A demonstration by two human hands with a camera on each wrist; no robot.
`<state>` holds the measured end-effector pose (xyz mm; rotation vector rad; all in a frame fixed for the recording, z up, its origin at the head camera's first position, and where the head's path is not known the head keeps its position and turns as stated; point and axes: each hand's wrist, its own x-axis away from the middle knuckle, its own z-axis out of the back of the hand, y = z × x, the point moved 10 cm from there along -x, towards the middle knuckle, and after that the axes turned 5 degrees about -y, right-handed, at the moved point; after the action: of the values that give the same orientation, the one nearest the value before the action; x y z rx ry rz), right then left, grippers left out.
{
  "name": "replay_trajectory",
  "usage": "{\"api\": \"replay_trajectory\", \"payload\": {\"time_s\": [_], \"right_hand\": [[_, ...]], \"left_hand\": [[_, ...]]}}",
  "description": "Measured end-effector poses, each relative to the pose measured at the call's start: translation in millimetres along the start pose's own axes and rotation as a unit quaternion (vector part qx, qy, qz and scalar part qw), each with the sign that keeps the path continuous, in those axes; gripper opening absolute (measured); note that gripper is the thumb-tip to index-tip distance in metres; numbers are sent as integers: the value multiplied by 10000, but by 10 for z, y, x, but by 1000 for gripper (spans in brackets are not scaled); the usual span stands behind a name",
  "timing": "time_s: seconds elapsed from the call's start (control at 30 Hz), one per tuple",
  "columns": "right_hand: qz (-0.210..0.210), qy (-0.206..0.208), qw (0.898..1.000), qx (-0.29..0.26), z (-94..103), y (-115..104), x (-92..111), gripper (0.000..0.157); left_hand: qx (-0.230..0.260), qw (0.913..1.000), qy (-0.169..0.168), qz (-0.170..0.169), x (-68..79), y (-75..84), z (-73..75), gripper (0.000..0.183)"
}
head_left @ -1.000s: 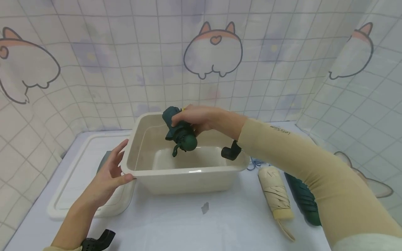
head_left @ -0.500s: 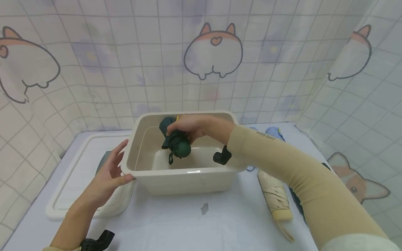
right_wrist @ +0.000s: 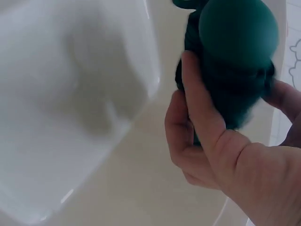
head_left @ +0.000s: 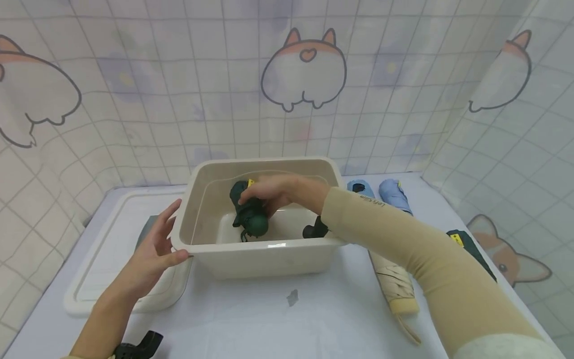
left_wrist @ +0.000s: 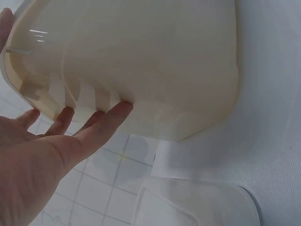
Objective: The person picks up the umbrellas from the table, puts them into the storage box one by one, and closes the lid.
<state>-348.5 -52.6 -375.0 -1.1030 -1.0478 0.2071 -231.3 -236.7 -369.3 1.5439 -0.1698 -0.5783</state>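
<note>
My right hand [head_left: 273,193] grips a folded dark green umbrella [head_left: 252,219], fingers on one side and thumb on the other. It holds it inside a cream plastic bin [head_left: 264,247], tilted, with the rounded handle end toward me. In the right wrist view the umbrella's smooth round handle [right_wrist: 239,33] shows above the fingers, with the bin's pale floor [right_wrist: 70,94] beside it. My left hand [head_left: 152,254] rests against the bin's left front corner with fingers spread. The left wrist view shows its fingertips [left_wrist: 123,107] touching the bin's outer wall [left_wrist: 160,61].
A white lid [head_left: 107,249] lies left of the bin, with a grey patch [head_left: 145,233] partly behind my left hand. At right lie a beige folded umbrella [head_left: 395,284], two blue rolled bundles [head_left: 394,194] [head_left: 360,187] and another dark green one [head_left: 471,249], partly hidden by my sleeve.
My right hand has lowered the green umbrella deeper into the bin and slightly nearer me. The right forearm has shifted left, uncovering the blue bundles. My left hand has stayed at the corner.
</note>
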Motion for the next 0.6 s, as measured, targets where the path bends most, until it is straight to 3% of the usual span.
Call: {"api": "replay_trajectory", "payload": {"time_s": [0.17,0.4,0.6], "right_hand": [[121,-85,9992,-376,2,-51,43,55],[248,-65,9982,-540,51,-142,151,71],[420,-53,9978,-510,139,-173,320,66]], "left_hand": [[-162,9998,40,77,-1,-11,-3,98],[-217,9997,36,102,5,-8,2,98],[-293,9995,21,114,2,-9,4,98]]}}
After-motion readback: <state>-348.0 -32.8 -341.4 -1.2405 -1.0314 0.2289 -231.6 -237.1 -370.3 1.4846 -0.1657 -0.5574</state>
